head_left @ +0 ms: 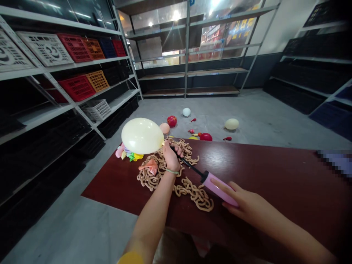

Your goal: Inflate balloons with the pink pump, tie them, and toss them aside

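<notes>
The pale balloon (142,135), at nine o'clock, is pinched by the left hand (171,156); the pink pump (217,187), at four, is gripped by the right hand (244,201). In the crates (74,48) at ten, contents cannot be distinguished.

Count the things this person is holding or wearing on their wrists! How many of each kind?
Balloon, at the left hand: 1
Pump, in the right hand: 1
Green band, on the left wrist: 1
Total: 3
</notes>
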`<state>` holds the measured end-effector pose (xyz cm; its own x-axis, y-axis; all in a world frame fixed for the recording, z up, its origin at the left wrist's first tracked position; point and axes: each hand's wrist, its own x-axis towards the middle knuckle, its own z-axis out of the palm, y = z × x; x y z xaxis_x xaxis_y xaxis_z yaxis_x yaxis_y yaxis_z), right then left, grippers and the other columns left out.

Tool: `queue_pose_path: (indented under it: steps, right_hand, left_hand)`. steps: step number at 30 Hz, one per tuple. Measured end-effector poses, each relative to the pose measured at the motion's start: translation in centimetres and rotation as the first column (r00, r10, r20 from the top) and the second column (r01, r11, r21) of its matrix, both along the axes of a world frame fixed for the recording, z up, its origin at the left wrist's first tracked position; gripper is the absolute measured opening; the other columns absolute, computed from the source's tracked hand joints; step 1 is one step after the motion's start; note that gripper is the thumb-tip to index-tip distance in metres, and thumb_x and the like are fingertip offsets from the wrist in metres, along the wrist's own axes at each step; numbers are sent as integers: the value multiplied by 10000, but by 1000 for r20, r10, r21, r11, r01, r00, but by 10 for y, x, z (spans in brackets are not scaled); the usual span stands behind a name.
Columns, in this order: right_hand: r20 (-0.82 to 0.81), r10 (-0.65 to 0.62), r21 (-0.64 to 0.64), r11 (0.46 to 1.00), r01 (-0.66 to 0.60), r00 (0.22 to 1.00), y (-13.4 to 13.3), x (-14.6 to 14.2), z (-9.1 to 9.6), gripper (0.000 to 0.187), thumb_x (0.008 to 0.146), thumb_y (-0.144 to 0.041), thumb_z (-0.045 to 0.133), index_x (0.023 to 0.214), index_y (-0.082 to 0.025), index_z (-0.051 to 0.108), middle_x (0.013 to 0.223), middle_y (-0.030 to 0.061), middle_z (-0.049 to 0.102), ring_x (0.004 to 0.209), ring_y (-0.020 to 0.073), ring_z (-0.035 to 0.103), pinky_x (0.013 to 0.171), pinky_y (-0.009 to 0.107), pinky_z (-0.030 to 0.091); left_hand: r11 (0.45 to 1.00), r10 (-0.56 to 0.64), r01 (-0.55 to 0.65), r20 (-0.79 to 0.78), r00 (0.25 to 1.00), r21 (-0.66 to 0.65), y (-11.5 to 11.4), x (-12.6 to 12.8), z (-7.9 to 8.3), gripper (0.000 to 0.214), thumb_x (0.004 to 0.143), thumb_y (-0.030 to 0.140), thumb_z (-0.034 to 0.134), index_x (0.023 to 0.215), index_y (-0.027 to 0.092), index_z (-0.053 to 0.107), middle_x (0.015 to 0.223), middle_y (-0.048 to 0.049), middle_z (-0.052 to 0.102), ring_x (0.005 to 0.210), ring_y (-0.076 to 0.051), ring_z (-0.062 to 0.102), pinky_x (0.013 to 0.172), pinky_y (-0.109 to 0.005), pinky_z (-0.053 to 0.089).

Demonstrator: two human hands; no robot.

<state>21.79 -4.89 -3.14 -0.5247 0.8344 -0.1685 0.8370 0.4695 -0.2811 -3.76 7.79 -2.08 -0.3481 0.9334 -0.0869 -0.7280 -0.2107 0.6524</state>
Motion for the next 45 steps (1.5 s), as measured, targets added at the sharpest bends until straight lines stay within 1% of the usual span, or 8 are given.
queue_pose_path:
  steps: [4, 13, 20, 26, 34, 38, 42, 45]
  right_hand:
    - [82, 32, 132, 990, -42, 996, 11, -2, 2, 729, 926, -321, 505, 1555, -458, 162, 1105, 58, 632, 728, 198, 698, 623, 284, 474]
    - [26, 24, 242, 970, -29, 999, 43, -73, 7, 744, 919, -353, 540, 1568, -376, 177, 1077, 57, 627, 751, 208, 694, 583, 262, 416]
    - [-82, 51, 235, 971, -31, 995, 28, -48, -13, 692, 966, -330, 474, 1573, -381, 145, 1097, 62, 605, 834, 211, 695, 648, 286, 488]
    - [-36, 86, 275, 959, -72, 996, 12, -17, -17, 687, 979, -374, 467, 1569, -418, 118, 1114, 57, 617, 805, 199, 692, 648, 286, 496]
    - [71, 19, 362, 931, -44, 997, 25, -51, -7, 614, 975, -385, 468, 1546, -384, 242, 1061, 58, 619, 781, 198, 689, 561, 245, 407]
    - [65, -21, 361, 933, -4, 998, 32, -68, -1, 663, 970, -391, 484, 1567, -331, 203, 1098, 76, 626, 827, 211, 684, 579, 255, 425]
    - [32, -23, 395, 919, 8, 999, 31, -69, 4, 665, 970, -376, 491, 1568, -328, 204, 1208, 89, 618, 923, 224, 674, 619, 265, 461]
    - [25, -16, 456, 890, 3, 1000, 30, -57, 4, 632, 977, -383, 470, 1559, -354, 226, 1271, 88, 611, 944, 227, 668, 659, 280, 482]
  left_hand:
    - [1000, 11, -11, 11, 1000, -9, -3, 5, 0, 345, 889, 522, 548, 801, 230, 387, 503, 89, 352, 346, -72, 342, 346, -180, 248]
    - [1000, -18, 18, -44, 999, -15, -10, 13, 4, 343, 906, 478, 538, 747, 216, 385, 496, 75, 401, 334, -72, 375, 332, -181, 278]
    - [1000, -30, 31, -98, 995, 6, -10, 19, 2, 366, 919, 512, 505, 736, 212, 401, 492, 72, 410, 321, -77, 381, 316, -190, 294]
    - [998, 57, -55, -57, 997, 30, -6, 6, 3, 348, 903, 527, 534, 789, 220, 415, 511, 82, 400, 342, -75, 378, 329, -187, 298]
    - [999, 37, -38, -105, 994, -2, -13, 17, 0, 329, 937, 462, 481, 736, 217, 396, 503, 69, 399, 343, -75, 382, 330, -189, 302]
    - [999, 17, -12, -117, 993, 37, -16, 20, 2, 317, 934, 450, 489, 738, 218, 401, 508, 66, 409, 349, -77, 389, 345, -192, 327]
    - [997, 40, -28, -153, 987, 78, -16, 12, 8, 273, 928, 426, 488, 763, 218, 422, 531, 51, 466, 395, -97, 467, 407, -215, 402]
    - [990, 136, -126, -188, 973, 65, -10, -4, 13, 248, 932, 387, 438, 753, 215, 425, 556, 27, 522, 458, -126, 545, 470, -247, 458]
